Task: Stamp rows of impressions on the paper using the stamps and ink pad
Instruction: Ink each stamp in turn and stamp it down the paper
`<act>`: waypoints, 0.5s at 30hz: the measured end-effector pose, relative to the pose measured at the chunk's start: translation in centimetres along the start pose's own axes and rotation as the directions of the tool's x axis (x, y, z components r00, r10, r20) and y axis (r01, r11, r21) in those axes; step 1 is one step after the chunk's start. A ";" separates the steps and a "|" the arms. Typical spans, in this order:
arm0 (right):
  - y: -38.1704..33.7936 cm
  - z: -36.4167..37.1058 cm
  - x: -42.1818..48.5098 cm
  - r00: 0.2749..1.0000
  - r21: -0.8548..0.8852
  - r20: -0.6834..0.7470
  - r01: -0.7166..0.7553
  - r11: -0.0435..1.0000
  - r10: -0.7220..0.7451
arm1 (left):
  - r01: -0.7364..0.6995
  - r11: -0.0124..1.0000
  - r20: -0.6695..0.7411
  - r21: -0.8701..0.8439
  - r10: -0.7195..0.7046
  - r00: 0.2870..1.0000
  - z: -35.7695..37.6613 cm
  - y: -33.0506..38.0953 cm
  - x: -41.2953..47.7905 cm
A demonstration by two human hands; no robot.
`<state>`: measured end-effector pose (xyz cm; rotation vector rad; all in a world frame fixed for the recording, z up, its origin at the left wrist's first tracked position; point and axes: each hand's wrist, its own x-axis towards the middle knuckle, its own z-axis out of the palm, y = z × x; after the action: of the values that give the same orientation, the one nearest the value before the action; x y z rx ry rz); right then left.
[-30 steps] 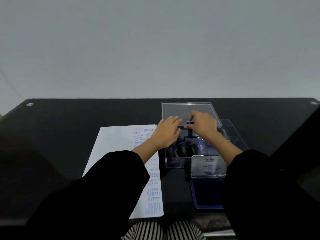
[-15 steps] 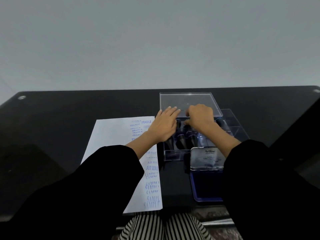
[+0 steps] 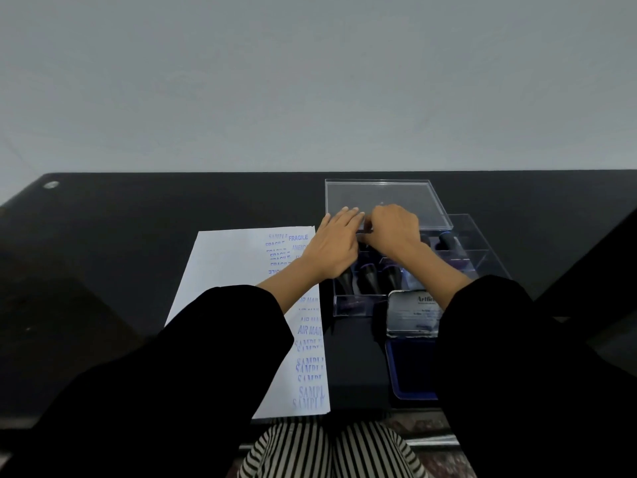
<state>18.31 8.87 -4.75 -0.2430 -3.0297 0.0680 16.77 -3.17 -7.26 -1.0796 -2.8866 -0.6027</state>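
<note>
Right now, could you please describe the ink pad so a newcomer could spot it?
On the black table, look right of the white paper to the clear stamp box. Just nearer the person lies the ink pad: dark blue, its silver lid open, the only opaque case there.

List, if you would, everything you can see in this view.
Black table: one, black, beneath everything.
Clear plastic compartment box: one, transparent, centre-right.
Clear plastic lid: one, transparent, behind box.
White paper sheet: one, blue stamped words, left of box.
Black-handled stamps: at least three, black, inside box.
Open ink pad: one, blue, silver lid, before box.
Striped trousers: one, black-and-white, bottom edge.
Left hand: one, fingers straight, over box.
Right hand: one, fingers curled, over box.
</note>
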 end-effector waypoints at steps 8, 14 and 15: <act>-0.5 -0.1 -0.2 0.993 0.043 0.100 -0.060 0.997 0.055 | 0.006 1.000 -0.003 -0.005 -0.006 1.000 -0.1 0.0 -0.1; -0.3 -0.4 0.2 0.987 0.159 0.088 -0.150 0.976 0.137 | 0.006 1.000 0.004 -0.001 -0.006 1.000 -0.2 0.2 -0.1; -0.2 -0.5 0.2 0.985 0.187 0.092 -0.161 0.969 0.146 | 0.006 1.000 -0.005 -0.012 -0.006 1.000 -0.2 0.1 -0.1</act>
<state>18.11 8.70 -4.23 -0.4680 -3.0460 0.3914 16.87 -3.23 -7.02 -1.0701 -2.8869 -0.6224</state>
